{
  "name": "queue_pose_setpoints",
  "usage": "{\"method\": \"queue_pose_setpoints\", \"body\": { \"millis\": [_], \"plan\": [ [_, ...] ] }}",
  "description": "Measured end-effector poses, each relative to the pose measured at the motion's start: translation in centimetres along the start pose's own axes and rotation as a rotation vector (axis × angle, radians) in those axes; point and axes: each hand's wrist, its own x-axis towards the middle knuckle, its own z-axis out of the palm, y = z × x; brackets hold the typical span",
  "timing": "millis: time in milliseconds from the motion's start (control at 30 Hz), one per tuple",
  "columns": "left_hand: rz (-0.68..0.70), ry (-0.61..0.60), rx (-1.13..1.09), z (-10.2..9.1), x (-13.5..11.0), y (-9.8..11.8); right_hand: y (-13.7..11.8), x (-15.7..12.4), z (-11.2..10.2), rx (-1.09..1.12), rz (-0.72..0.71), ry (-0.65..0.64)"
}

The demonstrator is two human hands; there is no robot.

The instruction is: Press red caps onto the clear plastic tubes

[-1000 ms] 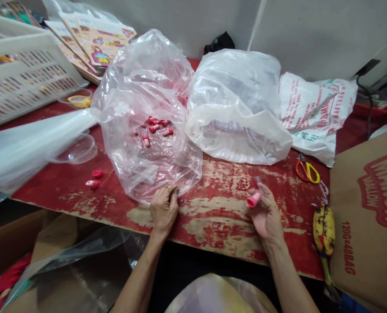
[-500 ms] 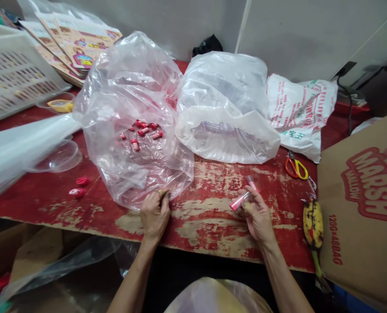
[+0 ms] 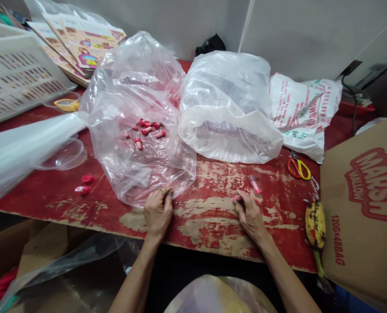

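Knuckles up, my left hand [image 3: 158,213] rests closed at the near edge of a clear plastic bag [image 3: 121,165]. Its fingers hide whatever is between them. Several small pink-and-red pieces [image 3: 144,130] show at the bag, though I cannot tell whether they lie in it or on it. My right hand [image 3: 251,217] is closed around a small pink tube [image 3: 236,198], mostly covered by the fingers, low over the worn red table [image 3: 206,208]. Just beyond that hand lies another clear tube with a pink end [image 3: 255,184].
A white plastic sack [image 3: 229,130] and a printed sack [image 3: 304,113] stand behind. Scissors [image 3: 298,168], a spotted banana [image 3: 315,224] and a carton [image 3: 363,208] are at right. Two red pieces [image 3: 83,190], clear lids [image 3: 63,156] and a white basket [image 3: 24,74] are at left.
My right hand has turned palm-down and lowered to the table, moving the tube slightly left and mostly hiding it. My left hand stays at the bag's edge. The view has shifted slightly.
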Motion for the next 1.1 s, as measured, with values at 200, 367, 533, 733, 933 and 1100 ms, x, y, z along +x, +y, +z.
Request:
{"method": "queue_pose_setpoints", "body": {
  "millis": [200,367,533,733,933,1100],
  "plan": [
    [0.003,-0.005,-0.01,0.1,0.0,-0.1,0.7,0.3,0.1,-0.106,-0.005,-0.054],
    [-0.003,0.001,-0.015,-0.1,0.0,0.0,-0.3,0.3,0.5,0.224,0.284,0.074],
    [0.018,-0.004,-0.021,-0.2,0.1,0.0,-1.4,0.7,0.3,0.847,0.606,0.158],
    [0.032,0.016,-0.025,-0.1,0.2,-0.3,-1.3,1.0,-0.3,0.847,0.54,0.186],
    [0.03,0.011,-0.022,-0.3,0.3,-0.1,-1.1,0.5,-1.2,0.338,0.285,0.182],
    [0.037,0.006,0.007,-0.4,0.3,0.2,-0.5,0.2,-1.0,0.082,0.06,0.04]
  ]
}}
